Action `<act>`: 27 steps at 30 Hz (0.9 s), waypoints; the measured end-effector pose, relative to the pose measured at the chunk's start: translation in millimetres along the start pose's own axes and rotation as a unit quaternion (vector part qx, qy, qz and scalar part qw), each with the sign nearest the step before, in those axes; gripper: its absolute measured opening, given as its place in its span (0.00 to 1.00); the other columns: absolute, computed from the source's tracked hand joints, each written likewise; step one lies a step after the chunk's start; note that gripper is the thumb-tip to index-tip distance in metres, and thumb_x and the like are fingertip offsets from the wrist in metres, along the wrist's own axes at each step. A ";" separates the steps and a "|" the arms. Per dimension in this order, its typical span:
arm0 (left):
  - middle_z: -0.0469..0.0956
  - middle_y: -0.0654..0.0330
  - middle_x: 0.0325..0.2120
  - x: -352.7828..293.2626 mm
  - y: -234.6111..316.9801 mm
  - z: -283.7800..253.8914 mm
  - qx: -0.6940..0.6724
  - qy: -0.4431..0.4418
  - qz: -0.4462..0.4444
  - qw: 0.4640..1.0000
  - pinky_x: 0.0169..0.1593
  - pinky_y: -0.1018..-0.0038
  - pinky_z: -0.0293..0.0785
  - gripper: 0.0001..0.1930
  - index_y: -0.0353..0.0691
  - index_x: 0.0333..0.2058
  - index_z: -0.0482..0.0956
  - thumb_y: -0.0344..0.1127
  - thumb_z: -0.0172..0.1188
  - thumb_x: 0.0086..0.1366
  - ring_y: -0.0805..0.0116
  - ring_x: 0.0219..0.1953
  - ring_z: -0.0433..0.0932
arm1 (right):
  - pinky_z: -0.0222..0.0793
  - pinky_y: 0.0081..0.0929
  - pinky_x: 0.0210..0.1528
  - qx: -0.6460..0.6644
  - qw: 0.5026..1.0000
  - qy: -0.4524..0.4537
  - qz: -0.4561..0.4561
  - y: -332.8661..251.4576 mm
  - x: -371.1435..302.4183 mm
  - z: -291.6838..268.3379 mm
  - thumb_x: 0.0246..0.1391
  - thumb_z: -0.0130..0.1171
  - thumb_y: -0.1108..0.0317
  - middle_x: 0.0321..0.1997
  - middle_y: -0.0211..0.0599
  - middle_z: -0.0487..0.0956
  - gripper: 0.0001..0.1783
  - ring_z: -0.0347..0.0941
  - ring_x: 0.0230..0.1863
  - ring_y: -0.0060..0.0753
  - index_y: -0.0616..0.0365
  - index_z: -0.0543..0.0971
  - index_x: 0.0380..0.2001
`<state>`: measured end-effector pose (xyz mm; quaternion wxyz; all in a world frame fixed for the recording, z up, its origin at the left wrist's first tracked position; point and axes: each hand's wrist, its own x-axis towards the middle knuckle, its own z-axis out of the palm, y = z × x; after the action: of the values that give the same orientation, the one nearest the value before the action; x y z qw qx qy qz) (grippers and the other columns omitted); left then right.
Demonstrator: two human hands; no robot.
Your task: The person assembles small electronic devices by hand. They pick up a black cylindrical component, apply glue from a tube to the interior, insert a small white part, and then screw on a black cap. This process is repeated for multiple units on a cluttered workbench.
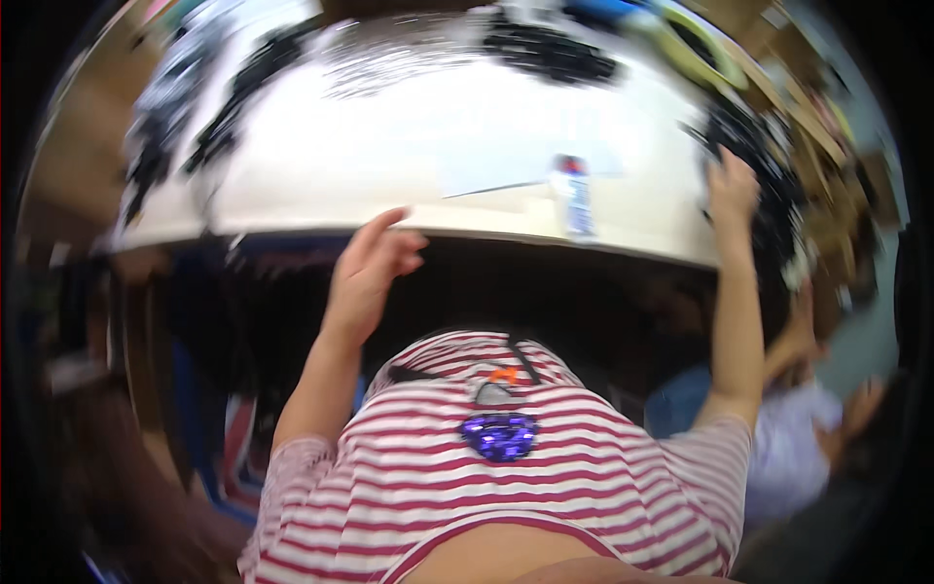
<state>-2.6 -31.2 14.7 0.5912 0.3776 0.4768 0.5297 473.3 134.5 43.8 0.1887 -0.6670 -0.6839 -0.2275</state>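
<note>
My left hand [370, 261] hovers just off the table's near edge with its fingers apart and nothing in it. Out to the right, my right hand [732, 187] reaches to a heap of thin black pieces [769, 165] at the table's right end. Its fingertips meet the heap, but blur hides whether they grip any of it. Between the hands, a small bottle or tube [576, 200], blue and white with a red top, lies near the front edge. A pale sheet [496, 170] lies behind it.
More black piles lie at the back [550, 51] and left [248, 92] of the white table [341, 185], with clear, shiny pieces [389, 54] between them. A yellowish tape roll [696, 49] sits at the back right. Cardboard [812, 127] and another person [793, 438] are on the right.
</note>
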 end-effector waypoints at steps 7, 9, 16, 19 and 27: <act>0.74 0.62 0.31 18.7 18.2 -55.3 0.269 0.100 0.169 0.943 0.37 0.83 0.67 0.12 0.35 0.44 0.73 0.31 0.53 0.62 0.78 0.32 0.70 | 0.62 0.31 0.52 0.437 0.873 -0.071 -0.206 -231.5 -17.1 -34.5 0.46 0.57 0.76 0.44 0.41 0.73 0.16 0.66 0.50 0.40 0.57 0.76 0.41; 0.75 0.61 0.31 41.0 36.2 -85.9 0.408 0.199 0.270 0.849 0.37 0.82 0.67 0.10 0.36 0.41 0.75 0.30 0.54 0.60 0.76 0.31 0.70 | 0.64 0.33 0.49 0.471 0.836 -0.060 -0.276 -296.0 -29.3 -34.2 0.44 0.59 0.76 0.42 0.41 0.73 0.14 0.68 0.46 0.42 0.56 0.77 0.38; 0.78 0.57 0.35 117.3 92.3 -229.7 0.663 0.373 0.290 0.581 0.46 0.65 0.66 0.12 0.41 0.39 0.77 0.33 0.57 0.55 0.56 0.39 0.74 | 0.64 0.33 0.46 0.512 0.779 -0.007 -0.363 -376.0 -43.8 -15.2 0.44 0.56 0.76 0.37 0.36 0.75 0.09 0.70 0.42 0.39 0.57 0.77 0.32; 0.78 0.61 0.36 136.6 101.2 -233.1 0.727 0.368 0.253 0.523 0.45 0.65 0.67 0.13 0.46 0.40 0.77 0.36 0.57 0.55 0.59 0.41 0.74 | 0.65 0.32 0.45 0.526 0.783 -0.015 -0.333 -373.3 -43.5 -12.8 0.44 0.55 0.77 0.36 0.35 0.75 0.08 0.70 0.42 0.39 0.58 0.77 0.31; 0.78 0.56 0.37 187.8 83.9 -217.6 0.788 0.319 0.081 0.520 0.53 0.54 0.55 0.15 0.48 0.41 0.77 0.47 0.54 0.58 0.55 0.46 0.71 | 0.66 0.31 0.44 0.548 0.785 -0.035 -0.288 -372.0 -41.8 -9.8 0.45 0.55 0.76 0.34 0.34 0.76 0.07 0.70 0.40 0.39 0.58 0.77 0.30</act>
<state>-237.6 154.2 7.2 -0.1853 0.5321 0.8233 0.0683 103.2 92.0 6.3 0.4244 -0.2308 -0.8599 0.1650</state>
